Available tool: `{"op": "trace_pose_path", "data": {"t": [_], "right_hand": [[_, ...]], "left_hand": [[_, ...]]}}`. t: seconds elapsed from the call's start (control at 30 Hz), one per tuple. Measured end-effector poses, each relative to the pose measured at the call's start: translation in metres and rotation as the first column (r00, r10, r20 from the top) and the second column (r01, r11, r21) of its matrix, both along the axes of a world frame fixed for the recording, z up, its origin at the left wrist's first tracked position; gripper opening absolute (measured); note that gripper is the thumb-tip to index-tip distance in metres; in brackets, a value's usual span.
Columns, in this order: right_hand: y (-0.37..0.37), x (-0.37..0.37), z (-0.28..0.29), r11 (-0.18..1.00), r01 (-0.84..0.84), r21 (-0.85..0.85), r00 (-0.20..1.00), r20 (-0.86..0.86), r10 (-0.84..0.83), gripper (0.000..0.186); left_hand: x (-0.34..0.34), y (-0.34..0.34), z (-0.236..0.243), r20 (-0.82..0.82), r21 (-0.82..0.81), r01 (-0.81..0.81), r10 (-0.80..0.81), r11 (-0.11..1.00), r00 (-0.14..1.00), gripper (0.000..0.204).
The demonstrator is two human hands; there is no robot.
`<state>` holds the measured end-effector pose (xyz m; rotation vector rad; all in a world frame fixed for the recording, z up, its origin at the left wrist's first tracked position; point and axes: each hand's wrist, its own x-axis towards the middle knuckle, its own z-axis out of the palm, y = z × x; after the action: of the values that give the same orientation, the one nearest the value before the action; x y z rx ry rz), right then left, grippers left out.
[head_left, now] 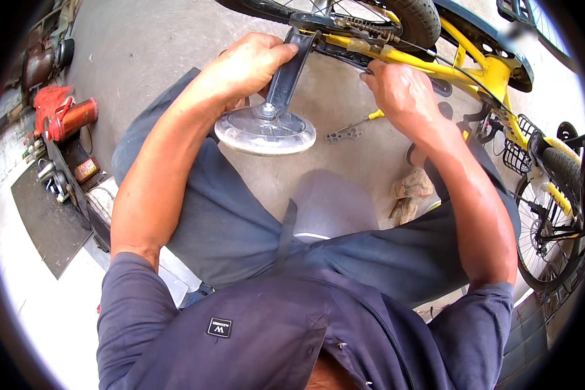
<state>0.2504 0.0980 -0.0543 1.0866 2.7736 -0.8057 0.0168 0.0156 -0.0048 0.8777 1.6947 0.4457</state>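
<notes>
A small yellow bicycle (429, 65) lies before me with its rear tyre (422, 23) at the top of the view. My left hand (253, 62) is closed round the black arm of a training wheel (264, 134), thumb on top. The clear-rimmed wheel hangs toward me, and the arm's far end meets the bicycle near its rear axle. Beside the yellow frame tube, my right hand (403, 94) is closed, fingertips pinched at a dark, thin part; what exactly they grip is hidden. On the floor between my legs lie a flat metal spanner (346, 134) and a yellow-handled tool (374, 115).
At the left stands a tool tray (71, 170) holding small parts, with a red cylinder (78, 119) at its far end. A dark mat (49, 218) lies beside it. Another bicycle with a black basket (517, 156) and spoked wheel (539, 240) stands at the right.
</notes>
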Motion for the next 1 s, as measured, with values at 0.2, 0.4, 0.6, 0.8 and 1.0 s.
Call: {"op": "trace_pose_path", "data": {"t": [0.2,0.4,0.6,0.8,1.0], "right_hand": [[-0.002,0.009,0.005,1.000,0.002,-0.016,0.999,0.039,-0.002,0.024],[-0.004,0.013,0.005,1.000,0.009,-0.016,1.000,-0.003,-0.009,0.021],[0.000,0.013,0.009,1.000,0.004,0.006,1.000,-0.029,-0.004,0.017],[0.001,0.018,0.007,0.999,-0.031,0.016,0.999,-0.043,0.032,0.017],[0.004,0.019,0.008,0.997,-0.020,0.071,1.000,0.012,0.019,0.022]], "left_hand": [[-0.002,-0.003,-0.004,-0.003,-0.090,-0.047,0.047,0.995,0.999,0.037],[-0.008,0.001,-0.006,0.006,-0.106,-0.003,0.004,0.994,1.000,0.035],[0.001,0.008,-0.002,-0.124,-0.054,0.031,-0.038,0.998,0.992,0.035],[-0.005,0.011,-0.018,-0.363,0.187,0.194,-0.116,0.963,0.924,0.038],[0.000,0.016,-0.006,-0.228,0.072,0.139,-0.119,0.988,0.966,0.038]]}}
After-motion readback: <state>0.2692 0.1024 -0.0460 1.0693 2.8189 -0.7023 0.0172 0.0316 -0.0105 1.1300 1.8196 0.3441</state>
